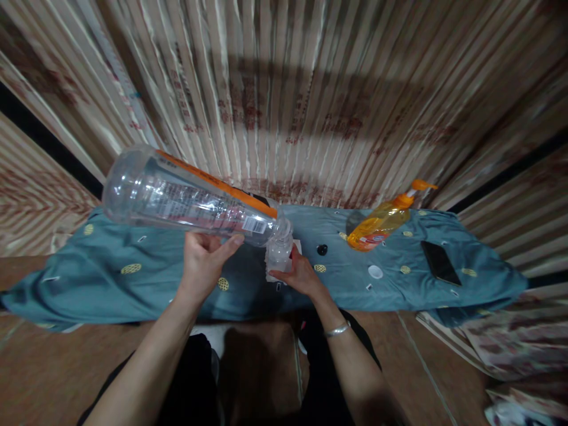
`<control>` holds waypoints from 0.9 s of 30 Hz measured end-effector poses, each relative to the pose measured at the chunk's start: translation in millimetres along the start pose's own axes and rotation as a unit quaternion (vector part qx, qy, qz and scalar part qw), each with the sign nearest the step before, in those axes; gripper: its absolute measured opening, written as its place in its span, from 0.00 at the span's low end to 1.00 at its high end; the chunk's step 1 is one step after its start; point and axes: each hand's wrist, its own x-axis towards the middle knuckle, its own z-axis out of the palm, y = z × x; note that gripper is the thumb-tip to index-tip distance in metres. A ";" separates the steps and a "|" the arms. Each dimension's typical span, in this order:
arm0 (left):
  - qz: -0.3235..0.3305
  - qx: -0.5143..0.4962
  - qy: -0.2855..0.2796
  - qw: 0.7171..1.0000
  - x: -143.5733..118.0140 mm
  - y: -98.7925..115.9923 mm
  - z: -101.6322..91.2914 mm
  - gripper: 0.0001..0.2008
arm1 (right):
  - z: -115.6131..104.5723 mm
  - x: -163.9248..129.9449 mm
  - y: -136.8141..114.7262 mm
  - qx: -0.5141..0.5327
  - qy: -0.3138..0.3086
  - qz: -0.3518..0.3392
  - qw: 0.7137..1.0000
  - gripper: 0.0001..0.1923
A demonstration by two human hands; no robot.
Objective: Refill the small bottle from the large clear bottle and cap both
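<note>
Large clear bottle (186, 207) held tilted near horizontal in left hand (204, 263), grip closed under its neck end; base up-left, mouth (284, 228) down-right, touching small clear container (279, 254). Right hand (302, 275) clasps container, standing on teal cloth (110, 278). Nearby, well apart: orange pump bottle (381, 222), black cap (322, 249), white lid (375, 271), phone (440, 262). Nothing obstructs.

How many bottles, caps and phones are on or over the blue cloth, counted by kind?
Bottles: 3, the large clear bottle, small clear bottle and orange pump bottle
Caps: 2, the black cap and white cap
Phones: 1, the black phone
Total: 6
</note>
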 end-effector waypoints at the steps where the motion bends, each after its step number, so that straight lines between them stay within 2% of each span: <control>1: 0.001 0.000 -0.002 1.000 0.0 0.0 -0.1 0.23 | 0.2 0.0 0.1 -0.001 0.002 -0.001 1.000 0.45; 15: -0.002 0.024 0.006 1.000 0.0 -4.2 -4.4 0.23 | 1.3 -0.4 1.6 -0.006 0.003 -0.003 1.000 0.46; 27: 0.011 -0.004 -0.002 1.000 -0.4 4.1 3.6 0.22 | 0.3 -0.6 -1.0 -0.003 -0.005 0.014 1.000 0.46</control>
